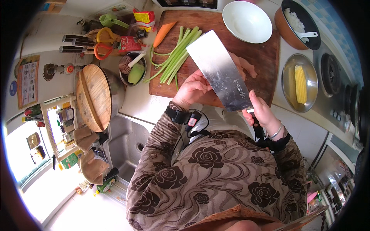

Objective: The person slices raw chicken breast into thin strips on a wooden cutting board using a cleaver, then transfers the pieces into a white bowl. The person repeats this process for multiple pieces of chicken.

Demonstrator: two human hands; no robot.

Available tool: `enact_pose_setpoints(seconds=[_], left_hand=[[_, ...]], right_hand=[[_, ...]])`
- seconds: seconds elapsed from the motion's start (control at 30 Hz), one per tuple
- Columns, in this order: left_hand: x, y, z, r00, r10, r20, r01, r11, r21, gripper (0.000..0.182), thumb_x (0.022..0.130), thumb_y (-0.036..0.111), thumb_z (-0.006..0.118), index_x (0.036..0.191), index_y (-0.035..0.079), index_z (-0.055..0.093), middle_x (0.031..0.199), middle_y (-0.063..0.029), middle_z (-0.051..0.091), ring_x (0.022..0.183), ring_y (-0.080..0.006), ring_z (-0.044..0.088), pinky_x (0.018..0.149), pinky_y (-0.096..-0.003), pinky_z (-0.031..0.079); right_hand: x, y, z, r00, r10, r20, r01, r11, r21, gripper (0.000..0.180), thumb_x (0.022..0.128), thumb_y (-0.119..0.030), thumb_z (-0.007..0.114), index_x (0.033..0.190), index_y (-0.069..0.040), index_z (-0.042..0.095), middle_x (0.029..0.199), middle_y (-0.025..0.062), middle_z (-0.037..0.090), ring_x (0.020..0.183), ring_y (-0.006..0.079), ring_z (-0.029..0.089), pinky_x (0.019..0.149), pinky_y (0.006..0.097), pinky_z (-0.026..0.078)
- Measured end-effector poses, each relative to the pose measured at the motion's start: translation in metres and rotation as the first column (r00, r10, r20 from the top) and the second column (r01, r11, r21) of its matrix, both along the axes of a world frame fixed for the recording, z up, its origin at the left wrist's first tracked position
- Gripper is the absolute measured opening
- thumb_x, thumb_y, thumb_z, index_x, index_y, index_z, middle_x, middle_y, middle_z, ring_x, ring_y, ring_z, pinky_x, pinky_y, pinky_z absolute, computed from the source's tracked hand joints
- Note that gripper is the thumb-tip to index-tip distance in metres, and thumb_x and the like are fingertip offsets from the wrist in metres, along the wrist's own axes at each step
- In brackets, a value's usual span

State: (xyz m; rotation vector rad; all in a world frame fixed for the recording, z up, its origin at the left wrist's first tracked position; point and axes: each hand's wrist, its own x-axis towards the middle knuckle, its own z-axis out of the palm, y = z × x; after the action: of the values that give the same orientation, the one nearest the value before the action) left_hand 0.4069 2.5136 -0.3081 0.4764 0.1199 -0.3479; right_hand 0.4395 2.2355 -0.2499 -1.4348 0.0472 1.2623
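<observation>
My right hand [261,111] is closed round the handle end of a Chinese cleaver [219,69], its thumb on the broad blade. At the blade's left edge is my left hand [194,89], fingers bent; whether they grip the steel cannot be told. The blade is raised over a wooden cutting board [170,89] and hides part of a piece of raw meat [248,67]. Left of the blade on the board lie a bunch of green celery-like stalks [180,55] and a cut piece of carrot [164,33].
A white bowl [247,21] rests at the board's back right. Right of the board are a rice pot [281,29] and a steel bowl [286,83] with corn. Leftward are a vegetable bowl [145,78], a wooden-lidded pot [98,98], a knife block and a sink [124,150].
</observation>
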Motion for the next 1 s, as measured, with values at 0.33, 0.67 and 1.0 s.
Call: enact_pose_setpoints(seconds=[0.33, 0.67, 1.0], left_hand=[[-0.001, 0.012, -0.012, 0.998, 0.027, 0.064, -0.068, 0.219, 0.973, 0.053, 0.089, 0.018, 0.068, 0.133, -0.001, 0.046, 0.107, -0.0162, 0.067, 0.097, -0.0282, 0.066, 0.086, -0.0347, 0.051], [-0.018, -0.029, -0.031, 0.941, -0.168, 0.293, -0.338, -0.497, 0.800, 0.050, 0.068, 0.016, 0.081, 0.110, 0.007, 0.057, 0.107, -0.0144, 0.057, 0.098, -0.0371, 0.056, 0.084, -0.0446, 0.049], [-0.018, -0.024, -0.035, 0.875, -0.169, 0.453, -0.482, -0.387, 0.786, 0.036, 0.068, 0.010, 0.082, 0.100, 0.007, 0.065, 0.100, -0.0093, 0.062, 0.088, -0.0297, 0.060, 0.076, -0.0391, 0.050]], right_hand=[[0.001, -0.024, 0.007, 0.975, -0.196, 0.105, 0.210, 0.967, -0.145, 0.072, 0.098, -0.067, 0.030, 0.065, -0.006, 0.050, 0.053, 0.0013, 0.048, 0.041, 0.0109, 0.046, 0.040, 0.0265, 0.039], [-0.037, -0.011, -0.005, 0.749, 0.232, 0.621, 0.089, 0.893, -0.441, 0.048, 0.102, -0.046, 0.041, 0.104, -0.005, 0.066, 0.071, 0.0196, 0.062, 0.072, 0.0386, 0.064, 0.069, 0.0452, 0.050], [-0.036, -0.004, 0.006, 0.638, 0.387, 0.666, 0.036, 0.849, -0.527, 0.044, 0.103, -0.041, 0.041, 0.106, -0.004, 0.064, 0.073, 0.0193, 0.064, 0.072, 0.0415, 0.063, 0.065, 0.0495, 0.048]])
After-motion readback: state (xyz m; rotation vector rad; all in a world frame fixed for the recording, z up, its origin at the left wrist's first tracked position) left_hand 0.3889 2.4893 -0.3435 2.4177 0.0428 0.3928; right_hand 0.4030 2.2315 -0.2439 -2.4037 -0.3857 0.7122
